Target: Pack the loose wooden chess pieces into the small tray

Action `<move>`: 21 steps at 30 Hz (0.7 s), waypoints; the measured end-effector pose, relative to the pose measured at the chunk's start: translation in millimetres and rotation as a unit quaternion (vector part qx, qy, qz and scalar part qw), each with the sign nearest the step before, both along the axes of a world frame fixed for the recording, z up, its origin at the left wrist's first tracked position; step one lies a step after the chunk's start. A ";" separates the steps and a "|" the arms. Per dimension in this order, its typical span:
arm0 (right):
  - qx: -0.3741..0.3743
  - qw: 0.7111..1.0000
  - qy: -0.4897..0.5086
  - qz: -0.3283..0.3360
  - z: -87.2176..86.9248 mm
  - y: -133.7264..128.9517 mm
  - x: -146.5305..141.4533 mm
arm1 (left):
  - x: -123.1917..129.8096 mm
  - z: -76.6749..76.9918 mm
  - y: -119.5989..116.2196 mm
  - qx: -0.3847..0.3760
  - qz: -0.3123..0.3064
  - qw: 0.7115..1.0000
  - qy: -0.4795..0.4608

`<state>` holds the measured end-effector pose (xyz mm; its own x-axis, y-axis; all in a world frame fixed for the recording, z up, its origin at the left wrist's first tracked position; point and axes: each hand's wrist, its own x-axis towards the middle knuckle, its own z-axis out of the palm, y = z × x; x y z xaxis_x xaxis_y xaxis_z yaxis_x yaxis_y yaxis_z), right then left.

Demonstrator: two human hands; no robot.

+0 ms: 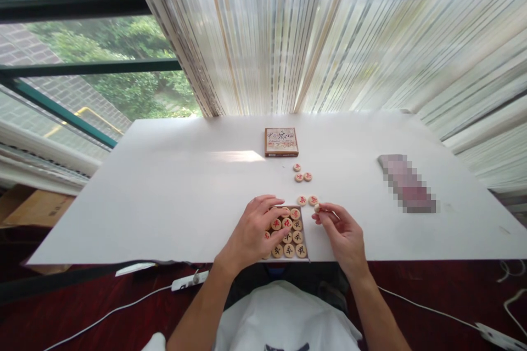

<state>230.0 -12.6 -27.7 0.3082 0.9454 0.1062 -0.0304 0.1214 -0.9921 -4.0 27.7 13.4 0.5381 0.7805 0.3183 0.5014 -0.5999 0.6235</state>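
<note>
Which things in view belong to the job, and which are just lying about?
In the job:
- left hand, over the tray of round pieces
- right hand, pinching a piece
- five loose discs
- labelled box, probably the set's

Apparently lying about:
- pixelated item, right
- power strip, lower left
- cardboard box, far left

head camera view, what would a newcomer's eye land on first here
Probably the hands at the table's near edge: the left hand spread over a tray of round chess pieces, the right hand pinching one piece off the tray's far right corner. Next, perhaps, the pale striped curtain behind the white table.
</note>
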 end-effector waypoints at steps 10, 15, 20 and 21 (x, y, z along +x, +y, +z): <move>-0.030 0.999 0.023 0.037 -7.9 -0.1 -2.3 | 3.1 -9.9 0.3 0.032 0.020 0.999 0.033; -0.031 0.998 0.019 0.048 -5.3 -1.4 -3.4 | 3.5 -10.6 0.2 0.024 0.015 0.999 0.036; -0.002 0.999 -0.022 0.037 -3.0 -1.6 -5.3 | 6.2 -7.5 1.7 0.024 0.018 0.999 0.034; -0.001 0.999 -0.023 0.037 -2.6 -1.8 -5.7 | 6.9 -6.8 2.1 0.023 0.015 0.999 0.035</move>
<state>224.4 -14.4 -30.3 0.2326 0.9655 0.1171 0.0064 0.1189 -0.9929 2.8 29.8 6.5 0.5366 0.7822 0.3166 0.5619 -0.6112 0.5575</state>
